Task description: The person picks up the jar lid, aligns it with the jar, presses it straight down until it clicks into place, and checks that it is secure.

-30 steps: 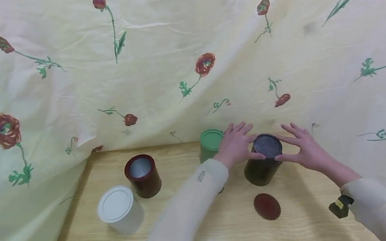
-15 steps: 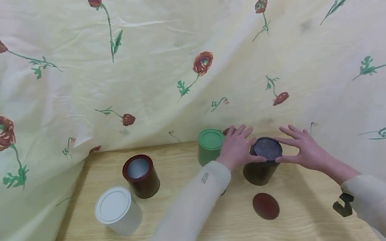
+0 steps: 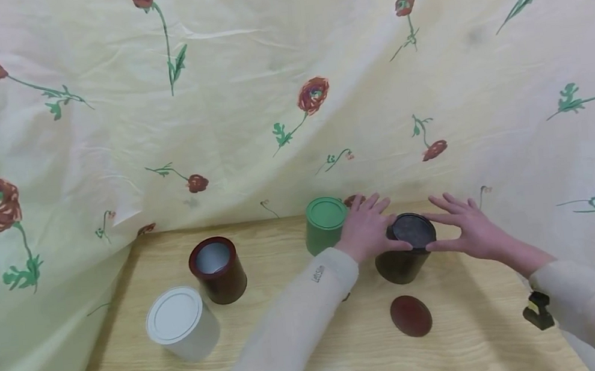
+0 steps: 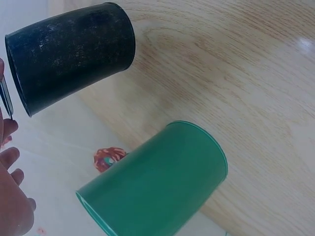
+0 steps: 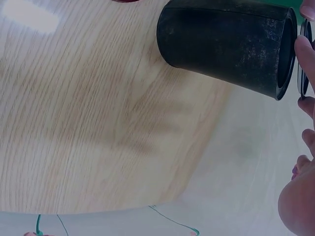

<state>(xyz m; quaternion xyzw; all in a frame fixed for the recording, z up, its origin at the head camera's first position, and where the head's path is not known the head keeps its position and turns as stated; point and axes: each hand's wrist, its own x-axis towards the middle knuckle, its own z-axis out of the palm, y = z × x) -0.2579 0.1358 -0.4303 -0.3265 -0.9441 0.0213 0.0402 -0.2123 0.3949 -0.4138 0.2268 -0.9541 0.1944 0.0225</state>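
Note:
A black round lid [image 3: 414,230] is held by its edge between both hands, close above the mouth of a black can [image 3: 400,268]. In the left wrist view, a narrow gap parts the lid [image 4: 6,97] from the can's rim; the right wrist view shows the lid [image 5: 303,73] the same way. My left hand [image 3: 365,229] grips the lid's left side with thumb and finger. On the opposite side my right hand [image 3: 464,227] does likewise, its other fingers spread. The black can stands upright on the table, untouched by the palms.
A green lidded can [image 3: 326,225] stands just left of my left hand. Further left are an open dark red can [image 3: 231,283] and a white lidded can [image 3: 177,316]. A dark red lid [image 3: 411,316] lies in front of the black can. Floral cloth [image 3: 244,94] hangs behind the wooden table [image 3: 369,353].
Both hands have come down slightly with the black lid, bringing it nearer the black can's mouth. The head view has shifted a little; the other cans and the red lid stay put.

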